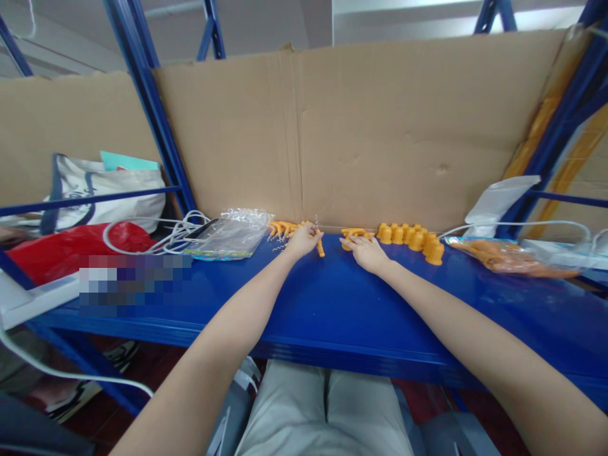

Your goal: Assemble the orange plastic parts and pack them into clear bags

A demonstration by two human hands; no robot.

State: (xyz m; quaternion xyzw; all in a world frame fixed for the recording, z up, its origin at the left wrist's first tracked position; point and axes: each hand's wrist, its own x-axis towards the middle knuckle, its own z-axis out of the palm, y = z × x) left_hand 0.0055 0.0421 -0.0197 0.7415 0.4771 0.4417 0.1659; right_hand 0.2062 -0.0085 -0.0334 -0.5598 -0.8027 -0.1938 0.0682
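Observation:
My left hand [304,240] is closed round a small orange plastic piece [321,249] with a thin metal chain hanging from it, at the far edge of the blue shelf [332,304]. Just left of it lies a little heap of orange pieces [281,228]. My right hand [365,251] rests on the shelf with its fingers bent over another orange piece [352,233]. To its right stands a cluster of orange cone-shaped parts [412,239].
A clear plastic bag [230,235] and white cables [156,235] lie at left, beside a red bag [71,247] and a white tote [104,190]. A bag of orange parts [503,258] lies at right. Cardboard [380,126] backs the shelf.

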